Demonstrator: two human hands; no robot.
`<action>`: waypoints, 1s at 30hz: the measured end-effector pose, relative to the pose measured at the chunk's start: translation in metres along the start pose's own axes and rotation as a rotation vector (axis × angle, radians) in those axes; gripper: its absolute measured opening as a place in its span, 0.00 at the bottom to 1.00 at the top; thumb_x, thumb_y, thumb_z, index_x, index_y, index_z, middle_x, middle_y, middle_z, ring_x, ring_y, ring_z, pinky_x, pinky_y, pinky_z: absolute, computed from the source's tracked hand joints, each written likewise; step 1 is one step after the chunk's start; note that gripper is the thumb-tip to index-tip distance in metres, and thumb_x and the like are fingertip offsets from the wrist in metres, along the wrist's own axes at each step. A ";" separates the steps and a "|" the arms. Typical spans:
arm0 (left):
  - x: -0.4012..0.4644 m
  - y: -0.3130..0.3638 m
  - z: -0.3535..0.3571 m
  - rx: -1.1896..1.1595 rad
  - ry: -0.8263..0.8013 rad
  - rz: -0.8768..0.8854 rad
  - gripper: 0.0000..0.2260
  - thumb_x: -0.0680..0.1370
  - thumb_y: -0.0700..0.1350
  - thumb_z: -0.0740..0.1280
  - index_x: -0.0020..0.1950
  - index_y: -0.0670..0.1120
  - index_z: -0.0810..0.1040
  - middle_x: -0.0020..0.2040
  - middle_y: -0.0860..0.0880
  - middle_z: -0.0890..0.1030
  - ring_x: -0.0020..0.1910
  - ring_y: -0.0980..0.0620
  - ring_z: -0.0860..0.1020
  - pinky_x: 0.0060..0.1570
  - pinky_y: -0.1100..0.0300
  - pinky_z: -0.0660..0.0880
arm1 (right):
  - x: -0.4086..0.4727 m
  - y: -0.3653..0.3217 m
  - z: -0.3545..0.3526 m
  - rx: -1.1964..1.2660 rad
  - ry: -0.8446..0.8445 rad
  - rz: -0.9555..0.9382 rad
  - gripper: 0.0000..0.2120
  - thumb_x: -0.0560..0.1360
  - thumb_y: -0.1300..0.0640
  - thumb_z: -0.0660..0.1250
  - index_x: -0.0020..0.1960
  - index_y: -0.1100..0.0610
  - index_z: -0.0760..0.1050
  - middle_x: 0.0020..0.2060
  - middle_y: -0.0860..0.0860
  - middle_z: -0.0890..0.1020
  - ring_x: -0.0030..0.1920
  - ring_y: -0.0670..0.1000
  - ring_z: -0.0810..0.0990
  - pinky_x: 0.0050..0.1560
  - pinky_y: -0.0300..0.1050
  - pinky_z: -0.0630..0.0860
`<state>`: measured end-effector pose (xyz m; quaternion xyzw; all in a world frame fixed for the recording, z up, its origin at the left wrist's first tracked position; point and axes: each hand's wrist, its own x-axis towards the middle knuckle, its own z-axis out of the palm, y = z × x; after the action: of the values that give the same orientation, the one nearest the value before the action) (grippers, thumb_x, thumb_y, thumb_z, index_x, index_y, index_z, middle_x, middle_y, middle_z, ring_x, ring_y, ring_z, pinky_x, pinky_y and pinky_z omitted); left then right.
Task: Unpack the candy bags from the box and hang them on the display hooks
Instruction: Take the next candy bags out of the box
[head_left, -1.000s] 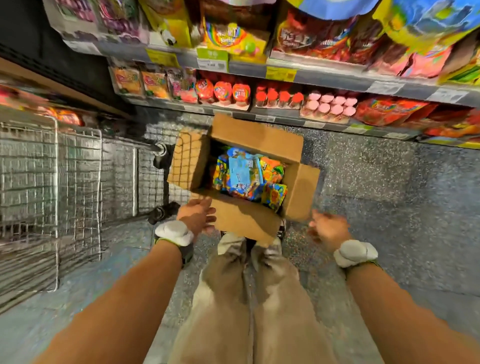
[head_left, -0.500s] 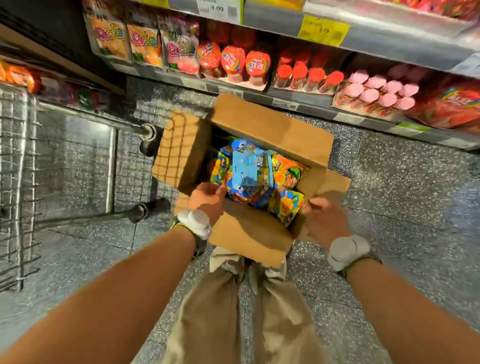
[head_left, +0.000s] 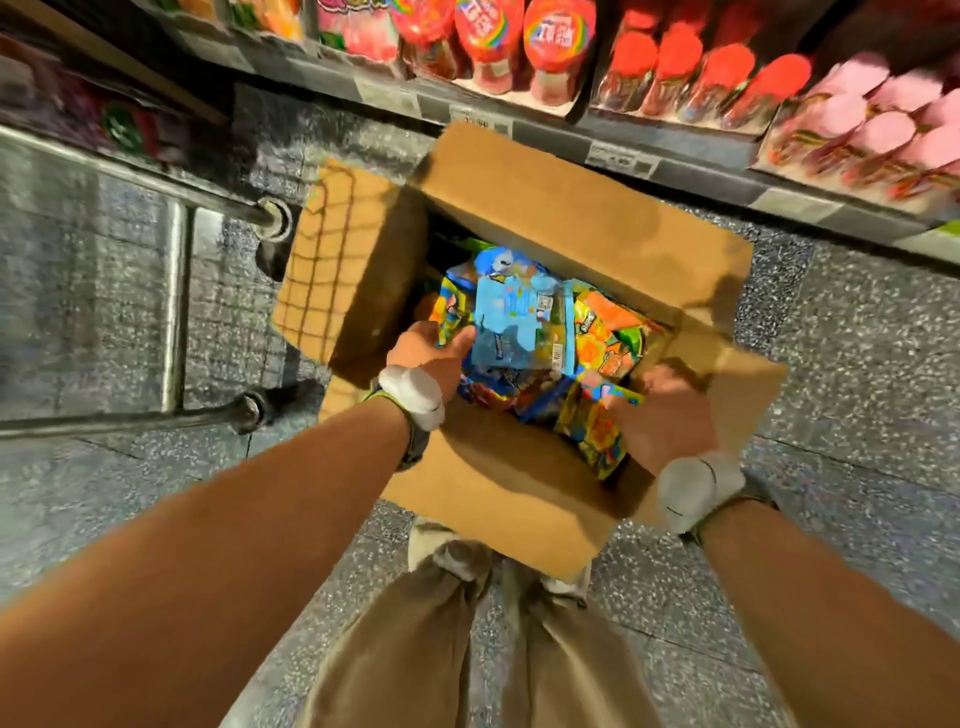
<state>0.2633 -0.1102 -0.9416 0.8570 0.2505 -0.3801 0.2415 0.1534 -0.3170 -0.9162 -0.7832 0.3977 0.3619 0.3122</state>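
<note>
Left hand (head_left: 428, 353) inside the box, thumb laid along the near-left edge of the blue candy bag (head_left: 522, 325), fingers tucked under it out of sight: a grip on that bag. Right hand (head_left: 662, 415) at the box's right side, fingers curled down onto the orange-and-green candy bag (head_left: 605, 436); whether they pinch it or only press, cannot tell. Between the two hands, more bright candy bags (head_left: 610, 338) heaped loose. All lie in the open cardboard box (head_left: 545, 208) on the speckled floor (head_left: 857, 338), flaps spread outward. Near flap under both wrists, white wrist bands (head_left: 698, 488) on each. Left of the left hand, a metal cart frame (head_left: 174, 312). Beyond the box, store shelves (head_left: 675, 171) with red- and pink-lidded candy tubs (head_left: 711, 78), blurred.
</note>
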 end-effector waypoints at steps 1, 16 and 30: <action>0.004 0.001 0.004 0.003 0.000 0.001 0.28 0.76 0.61 0.67 0.71 0.48 0.71 0.66 0.47 0.77 0.65 0.42 0.74 0.60 0.55 0.71 | 0.007 -0.001 0.003 -0.007 0.003 0.001 0.20 0.79 0.46 0.66 0.60 0.62 0.73 0.58 0.62 0.78 0.59 0.63 0.76 0.51 0.48 0.70; 0.070 0.008 0.031 0.111 0.096 0.001 0.26 0.72 0.60 0.72 0.65 0.49 0.75 0.63 0.46 0.78 0.63 0.43 0.74 0.60 0.49 0.74 | 0.070 0.001 0.036 -0.392 -0.076 -0.013 0.14 0.76 0.51 0.71 0.40 0.56 0.68 0.35 0.50 0.68 0.41 0.55 0.74 0.37 0.44 0.70; 0.054 0.002 0.001 0.183 0.143 0.105 0.15 0.83 0.51 0.57 0.62 0.48 0.79 0.61 0.43 0.79 0.63 0.39 0.72 0.52 0.54 0.70 | 0.036 -0.002 0.040 -0.204 -0.044 -0.115 0.11 0.79 0.53 0.66 0.44 0.60 0.76 0.36 0.51 0.74 0.41 0.54 0.73 0.34 0.44 0.64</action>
<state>0.2954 -0.0988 -0.9835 0.9123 0.1859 -0.3263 0.1634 0.1577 -0.2993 -0.9669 -0.8243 0.3063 0.3992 0.2596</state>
